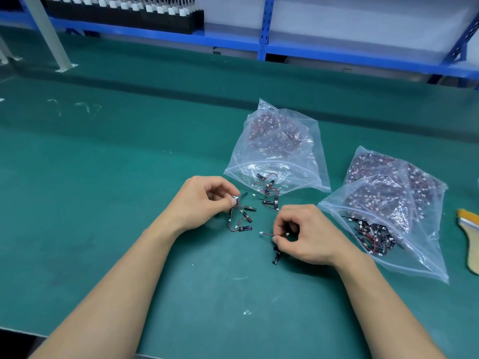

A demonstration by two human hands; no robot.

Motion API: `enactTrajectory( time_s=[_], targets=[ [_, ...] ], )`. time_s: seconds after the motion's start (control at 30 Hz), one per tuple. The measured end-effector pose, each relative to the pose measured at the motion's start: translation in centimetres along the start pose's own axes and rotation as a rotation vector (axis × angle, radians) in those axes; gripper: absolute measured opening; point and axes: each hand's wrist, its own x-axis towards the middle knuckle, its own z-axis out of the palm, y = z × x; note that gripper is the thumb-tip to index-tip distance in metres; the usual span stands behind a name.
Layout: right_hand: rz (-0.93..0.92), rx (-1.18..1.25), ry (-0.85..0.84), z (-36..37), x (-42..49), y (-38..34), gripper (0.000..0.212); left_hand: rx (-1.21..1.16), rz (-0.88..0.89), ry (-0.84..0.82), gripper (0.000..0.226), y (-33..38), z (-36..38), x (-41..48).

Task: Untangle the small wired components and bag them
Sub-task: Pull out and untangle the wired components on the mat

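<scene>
Small black wired components with red-black leads and white plugs lie on the green mat. My left hand (204, 199) pinches one tangled cluster (239, 218) by a white plug, and the rest of it dangles to the mat. My right hand (303, 234) pinches another wired component (275, 251) by its lead, with a white plug sticking out to the left. A loose pile of components (268, 195) spills from the mouth of the middle clear bag (278, 149). A second clear bag (388, 218) at the right holds several components near its opening.
A third full bag (420, 177) lies behind the right one. A tan, yellow-tipped flat tool (469, 237) sits at the far right edge. Blue shelving (264, 42) with trays of white parts runs along the back. A grey post (49, 35) stands at the back left.
</scene>
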Motion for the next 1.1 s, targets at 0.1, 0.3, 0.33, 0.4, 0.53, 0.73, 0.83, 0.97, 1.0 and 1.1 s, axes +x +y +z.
enactTrajectory(
  time_s=[0.1,0.3,0.33,0.4,0.53,0.73,0.83,0.97,1.0,1.1],
  targets=[
    [0.017,0.015,-0.012,-0.6,-0.1,0.4,0.012,-0.056,-0.018,0.024,0.018,0.0,-0.3,0.1],
    [0.054,-0.013,0.093,-0.1,0.2,0.5,0.03,-0.168,-0.007,-0.002,0.021,0.4,-0.4,0.0],
    [0.05,-0.016,0.139,0.1,0.3,0.4,0.029,-0.182,-0.003,-0.017,0.021,0.5,-0.3,0.0],
    [0.029,-0.028,0.204,0.7,0.6,0.1,0.026,-0.185,0.005,-0.044,0.02,0.6,-0.3,-0.1],
    [-0.009,-0.084,0.108,1.9,1.4,-0.9,0.057,-0.136,0.027,-0.07,0.018,0.5,-0.3,-0.1],
    [-0.062,-0.214,0.004,2.8,2.3,-1.6,0.05,-0.032,0.032,0.025,0.012,0.0,-0.1,0.1],
    [-0.114,-0.15,0.022,2.2,1.5,-1.5,0.031,0.094,0.05,0.117,0.015,-0.1,0.2,0.1],
    [-0.165,-0.051,-0.008,1.5,0.6,-1.8,0.022,0.308,0.15,0.012,0.019,0.2,0.8,-0.1],
    [-0.166,-0.022,-0.026,1.4,0.5,-2.0,0.024,0.345,0.164,-0.022,0.019,0.2,1.0,-0.2],
    [-0.152,0.097,-0.017,1.0,0.2,-2.2,0.028,0.389,0.165,-0.063,0.017,0.4,1.1,-0.3]
  ],
)
